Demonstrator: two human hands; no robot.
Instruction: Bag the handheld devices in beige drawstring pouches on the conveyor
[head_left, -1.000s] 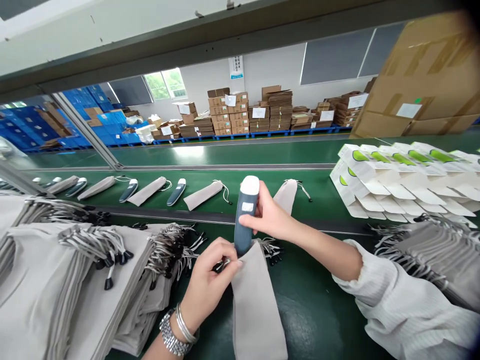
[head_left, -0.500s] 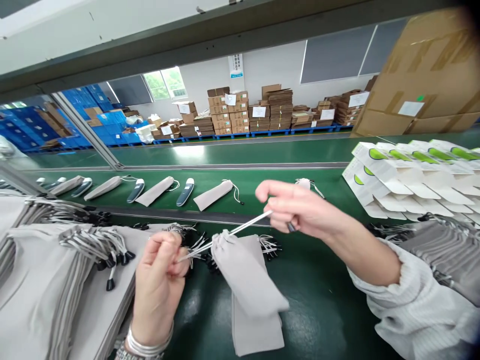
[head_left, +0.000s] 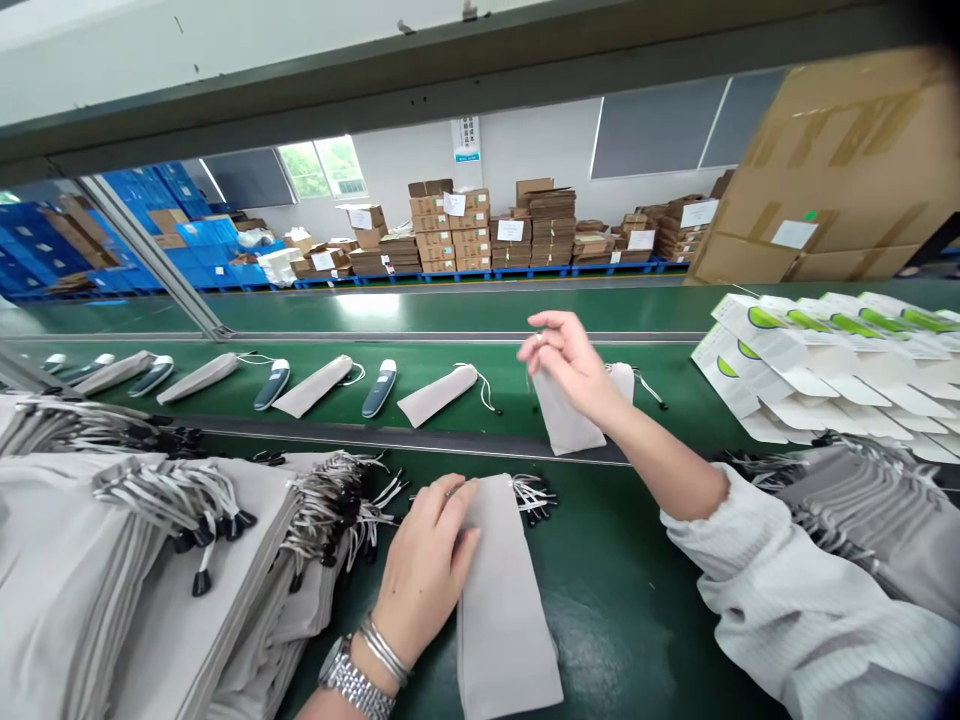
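My right hand (head_left: 568, 368) is over the green belt with its fingers closed at the top of a grey drawstring pouch (head_left: 570, 420), which hangs down in front of the belt's near edge. Another pouch (head_left: 622, 382) lies just behind my right wrist. Lower down, my left hand (head_left: 431, 560) has its fingers stretched out along the top left edge of a flat grey pouch (head_left: 504, 600) on the green work surface. This pouch seems to top a small stack, with several white cords and black cord ends (head_left: 534, 497) poking out at its upper right.
Dark blue and white handheld devices (head_left: 379, 388) alternate with grey pouches (head_left: 438, 394) along the belt. Piles of pouches (head_left: 67, 560) fill the left side; more (head_left: 874, 500) lie at the right. White and green cartons (head_left: 817, 350) stand before a large cardboard box (head_left: 840, 170).
My right hand has moved the gathered pouch up and away, over the belt. My left hand has let go of the cord and moved right onto the flat pouch, its fingers opening.
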